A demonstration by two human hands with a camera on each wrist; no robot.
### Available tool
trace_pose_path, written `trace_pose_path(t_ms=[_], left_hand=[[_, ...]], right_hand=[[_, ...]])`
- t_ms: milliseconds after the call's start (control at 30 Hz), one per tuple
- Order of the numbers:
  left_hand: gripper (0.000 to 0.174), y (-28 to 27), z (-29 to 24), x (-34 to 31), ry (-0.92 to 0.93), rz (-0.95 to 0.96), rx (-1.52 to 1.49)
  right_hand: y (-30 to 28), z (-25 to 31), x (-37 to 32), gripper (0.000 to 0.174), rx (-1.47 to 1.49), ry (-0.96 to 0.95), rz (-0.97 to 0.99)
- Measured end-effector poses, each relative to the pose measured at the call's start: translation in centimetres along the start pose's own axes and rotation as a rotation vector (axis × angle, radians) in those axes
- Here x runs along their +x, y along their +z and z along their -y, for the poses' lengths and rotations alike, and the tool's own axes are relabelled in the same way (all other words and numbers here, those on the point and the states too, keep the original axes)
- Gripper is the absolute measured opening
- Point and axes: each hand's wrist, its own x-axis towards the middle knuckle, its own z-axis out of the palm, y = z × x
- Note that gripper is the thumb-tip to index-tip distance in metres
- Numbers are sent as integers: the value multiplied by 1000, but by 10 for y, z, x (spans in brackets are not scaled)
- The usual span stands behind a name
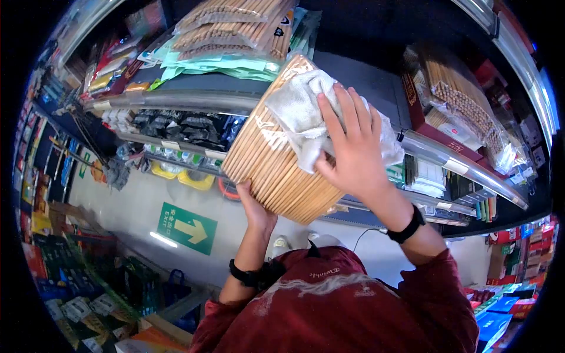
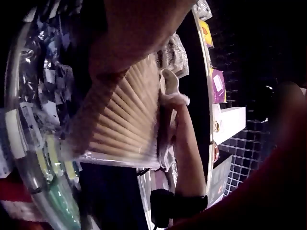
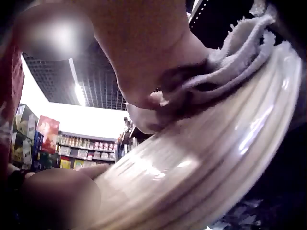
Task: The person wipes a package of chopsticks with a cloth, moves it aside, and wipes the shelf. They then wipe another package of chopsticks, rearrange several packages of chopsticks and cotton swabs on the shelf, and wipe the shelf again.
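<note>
A clear plastic pack of wooden chopsticks (image 1: 276,159) is tilted in front of the shelf in the head view. My left hand (image 1: 259,210) grips its lower left edge, thumb on the near face and the other fingers hidden behind. On the pack's upper right part lies a crumpled white cloth (image 1: 297,103). My right hand (image 1: 353,144) presses this cloth against the plastic with fingers extended and thumb spread. In the right wrist view the cloth (image 3: 240,57) bunches under the hand, over the shiny wrap. The left wrist view shows the sticks (image 2: 127,120) fanning away from the left hand.
More stick packs (image 1: 229,29) lie on the upper shelf, over pale green packaging. A red box (image 1: 438,135) and another bundle (image 1: 465,88) stand at the right. The metal shelf edge (image 1: 176,101) runs behind the held pack. An exit sign (image 1: 188,227) marks the floor.
</note>
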Motion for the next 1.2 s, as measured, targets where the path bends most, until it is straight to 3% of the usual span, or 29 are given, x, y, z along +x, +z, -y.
trace_pose_path(t_ms=[133,267,333,467,600,667,767,867,1033,1200], left_hand=[[55,6,2,-2,-12,-80,-33],[58,-4,7,5,-20,73,-127],[63,3,4,2,-19,63,-254],[65,-3,6,12,46,15,-264],[57,-26,9,17,53,-83,-159],[59,-20,7,13,31,-66,-165],[65,0,4,5,29,-11,-257],[66,-3,7,7,37,37,-233],[65,3,6,3,58,40,-222],[65,-1,6,8,35,27,-218]], right_hand=[[16,13,-11,68,-19,35,-14],[39,31,-32,64,-25,-56,-46],[44,41,-38,41,-5,-153,-115],[54,57,-59,31,87,-222,-121],[57,60,-80,27,244,-361,-103],[46,44,-78,34,338,-296,-46],[13,6,-55,39,329,-114,-236],[-12,-25,-31,49,142,128,-320],[12,-22,-39,54,-133,144,-209],[46,16,-61,47,-20,-44,-242]])
